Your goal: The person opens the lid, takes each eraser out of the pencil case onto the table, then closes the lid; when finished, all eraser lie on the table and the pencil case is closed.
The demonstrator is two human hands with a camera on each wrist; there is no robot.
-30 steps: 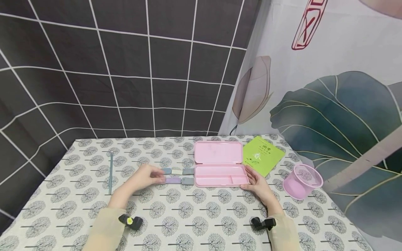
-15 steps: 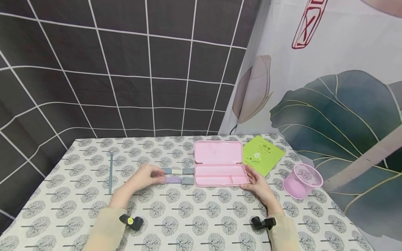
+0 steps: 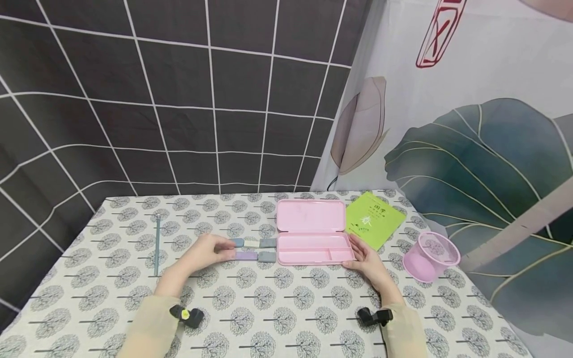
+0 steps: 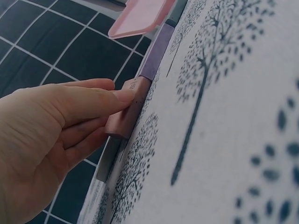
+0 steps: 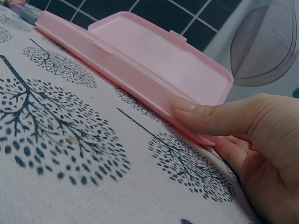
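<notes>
An open pink pencil case (image 3: 313, 248) lies on the table with its lid folded back and its compartments bare. My right hand (image 3: 368, 261) grips the case's right end, thumb on the front wall in the right wrist view. Two rows of small blocks that look like erasers run left from the case: blue, cream (image 3: 251, 244) and grey (image 3: 268, 243) behind, purple (image 3: 246, 256) and grey-blue (image 3: 267, 257) in front. At the rows' left end is my left hand (image 3: 208, 253). In the left wrist view its thumb and fingers pinch a pink eraser (image 4: 124, 116) touching the purple one.
A blue-grey pencil-like stick (image 3: 157, 246) lies to the left on the tree-print tablecloth (image 3: 250, 318). Right of the case are a lime-green booklet (image 3: 375, 219) and a pink cup (image 3: 425, 258). A dark grid curtain (image 3: 179, 99) hangs behind the table.
</notes>
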